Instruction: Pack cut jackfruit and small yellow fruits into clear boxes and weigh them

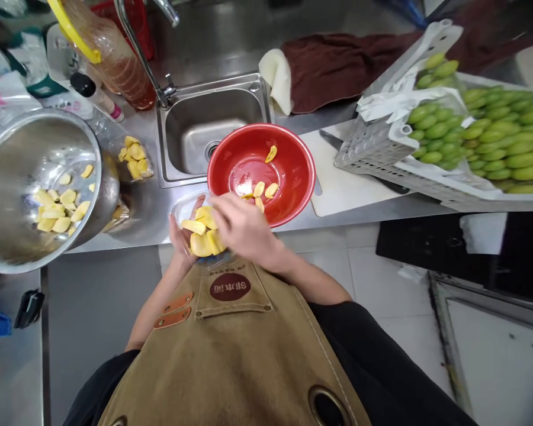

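My left hand (182, 235) cups a transparent plastic tub (184, 207) from below, holding it over the counter edge. Yellow fruit pieces (202, 241) fill the tub. My right hand (242, 226) lies over them, fingers down among the pieces, and hides part of the tub. Whether it grips a piece is hidden. Just beyond it stands a red bowl (244, 142) holding several yellow slices (264, 189), its rim close to my right hand. A steel bowl (35, 121) with several yellow chunks (55, 213) sits tilted at the left, beside a second plastic tub of pieces (133, 158).
A steel sink (213, 133) with a faucet (142, 53) lies behind the red bowl. To the right are a white cutting board (346, 183) with a dark-handled knife (331, 139) and a white crate (373, 145) of green mangoes (501, 139). A brown towel (342, 71) lies behind them.
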Available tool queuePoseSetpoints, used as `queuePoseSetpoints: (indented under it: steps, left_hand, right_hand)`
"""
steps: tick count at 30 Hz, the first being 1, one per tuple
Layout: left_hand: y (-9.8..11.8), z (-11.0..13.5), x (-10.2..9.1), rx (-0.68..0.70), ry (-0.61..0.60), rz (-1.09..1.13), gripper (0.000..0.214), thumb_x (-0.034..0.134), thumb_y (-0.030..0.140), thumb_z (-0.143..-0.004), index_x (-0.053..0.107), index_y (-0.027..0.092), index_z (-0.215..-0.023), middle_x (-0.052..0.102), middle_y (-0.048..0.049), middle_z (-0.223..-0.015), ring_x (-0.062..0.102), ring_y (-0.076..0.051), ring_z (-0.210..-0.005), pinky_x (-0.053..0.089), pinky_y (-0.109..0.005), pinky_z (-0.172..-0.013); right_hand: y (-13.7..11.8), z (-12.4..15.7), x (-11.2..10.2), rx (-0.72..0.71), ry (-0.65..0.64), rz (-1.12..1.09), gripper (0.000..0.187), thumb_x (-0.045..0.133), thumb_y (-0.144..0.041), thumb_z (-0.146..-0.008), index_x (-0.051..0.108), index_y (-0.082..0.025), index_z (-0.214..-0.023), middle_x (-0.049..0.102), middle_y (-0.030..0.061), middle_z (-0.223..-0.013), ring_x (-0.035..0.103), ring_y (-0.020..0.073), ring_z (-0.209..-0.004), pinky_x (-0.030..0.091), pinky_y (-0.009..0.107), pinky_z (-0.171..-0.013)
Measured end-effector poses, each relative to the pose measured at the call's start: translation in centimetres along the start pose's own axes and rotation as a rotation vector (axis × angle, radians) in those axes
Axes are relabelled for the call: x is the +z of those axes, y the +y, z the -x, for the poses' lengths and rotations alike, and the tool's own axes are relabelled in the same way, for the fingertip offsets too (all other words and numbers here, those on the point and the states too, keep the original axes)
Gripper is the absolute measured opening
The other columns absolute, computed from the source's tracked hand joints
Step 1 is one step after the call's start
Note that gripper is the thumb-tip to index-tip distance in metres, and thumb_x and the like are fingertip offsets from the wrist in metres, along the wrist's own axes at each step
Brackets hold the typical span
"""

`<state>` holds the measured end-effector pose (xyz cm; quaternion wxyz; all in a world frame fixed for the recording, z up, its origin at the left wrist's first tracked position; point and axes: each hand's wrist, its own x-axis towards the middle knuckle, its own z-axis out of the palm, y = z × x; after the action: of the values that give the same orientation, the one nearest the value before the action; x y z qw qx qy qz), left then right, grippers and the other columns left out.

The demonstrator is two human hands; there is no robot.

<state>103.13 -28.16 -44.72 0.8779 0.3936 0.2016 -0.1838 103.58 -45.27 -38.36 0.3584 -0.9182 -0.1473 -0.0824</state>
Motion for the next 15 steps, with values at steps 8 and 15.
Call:
queuePoseSetpoints:
  steps: [8,15]
  left_hand:
    - [0.3,-0.1,0.4,-0.199,-0.097,0.154,0.105,0.08,0.088,-0.072,0.057,0.034,-0.158,0.073,-0.0135,-0.144,0.073,-0.041,-0.133,0.066,-0.062,-0.108]
    - [-0.7,-0.6,-0.4,-0.247,-0.16,0.229,0.107,0.075,0.089,-0.077,0.054,0.028,-0.163,0.072,-0.0165,-0.148,0.071,-0.045,-0.136,0.065,-0.063,-0.107]
  right_hand:
    - [13.5,-2.0,-3.4,0.342,-0.412,0.284,0.025,0.081,-0.027,-0.095,0.082,-0.015,-0.116,0.082,0.0163,-0.115,0.074,0.0333,-0.113,0.056,0.04,-0.096]
    - [14.5,-0.5,-1.8,0.49,-0.214,0.021,0.017,0.068,-0.022,-0.102,0.083,-0.015,-0.108,0.084,0.0181,-0.114,0.079,0.0324,-0.109,0.06,0.045,-0.103]
